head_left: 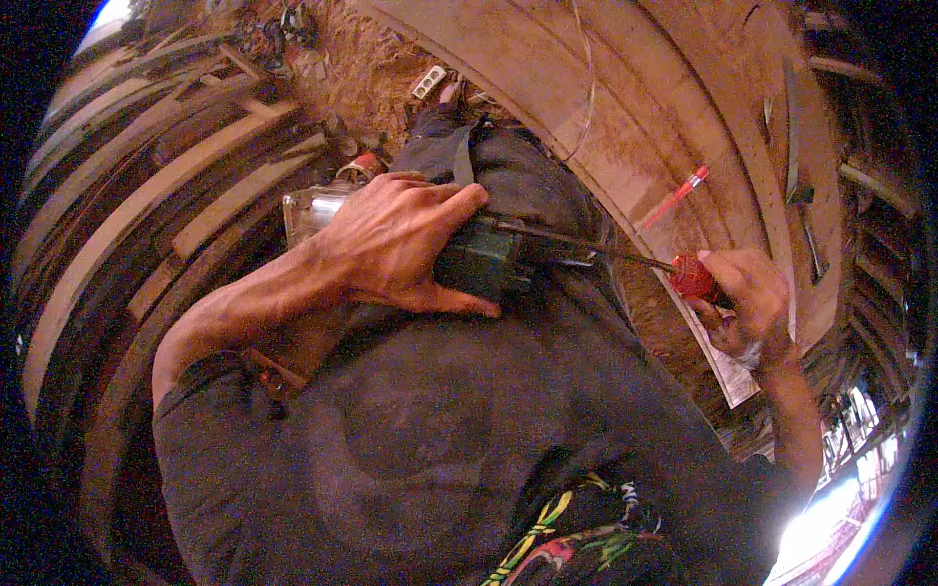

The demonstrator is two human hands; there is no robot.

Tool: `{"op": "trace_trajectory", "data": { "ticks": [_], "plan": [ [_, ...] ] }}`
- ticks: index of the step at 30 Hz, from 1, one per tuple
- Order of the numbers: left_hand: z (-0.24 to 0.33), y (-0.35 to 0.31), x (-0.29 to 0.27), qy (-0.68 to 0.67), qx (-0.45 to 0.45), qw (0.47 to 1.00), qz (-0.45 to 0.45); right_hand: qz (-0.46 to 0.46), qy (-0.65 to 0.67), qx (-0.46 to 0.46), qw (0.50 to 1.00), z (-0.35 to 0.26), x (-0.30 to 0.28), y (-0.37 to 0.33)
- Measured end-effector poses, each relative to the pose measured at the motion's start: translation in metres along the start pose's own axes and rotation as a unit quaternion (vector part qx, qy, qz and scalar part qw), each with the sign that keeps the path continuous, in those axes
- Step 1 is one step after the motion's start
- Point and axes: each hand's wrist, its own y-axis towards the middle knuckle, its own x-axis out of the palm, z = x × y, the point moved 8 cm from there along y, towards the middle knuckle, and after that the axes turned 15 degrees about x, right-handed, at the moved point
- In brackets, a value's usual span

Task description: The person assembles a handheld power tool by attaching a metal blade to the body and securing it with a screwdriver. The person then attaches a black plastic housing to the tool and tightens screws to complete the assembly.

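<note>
A handheld power tool (484,259) with a dark green body lies across my lap. Its left end has a silver metal cylinder and a clear plastic piece (301,217). My left hand (396,239) is wrapped over the body from above, thumb on the near side and fingers on the far side. In my right hand (747,298) is a screwdriver with a red handle (692,276). The long thin shaft points left, toward the right end of the tool. I cannot make out where the screwdriver's tip touches.
A wide wooden board (645,107) rises at the right, with a red pen (674,198) and a thin cord on it. Loose timber strips (147,195) are piled at the left. A white power strip (428,82) lies on the dirt floor ahead.
</note>
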Motion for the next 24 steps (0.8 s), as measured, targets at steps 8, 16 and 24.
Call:
{"op": "trace_trajectory", "data": {
  "ticks": [8, 16, 24],
  "plan": [
    [-0.008, 0.011, 0.008, -0.004, -0.018, 0.996, -0.082, -0.162, 0.140, 0.118, 0.970, 0.022, 0.018, 0.004],
    [-0.004, 0.007, 0.001, 0.016, -0.008, 0.999, -0.028, -0.103, 0.055, 0.050, 0.992, 0.010, 0.005, 0.010],
    [-0.011, 0.016, 0.010, -0.015, -0.036, 0.995, -0.087, -0.137, 0.074, 0.049, 0.987, 0.030, 0.019, 0.012]
  ]
}}
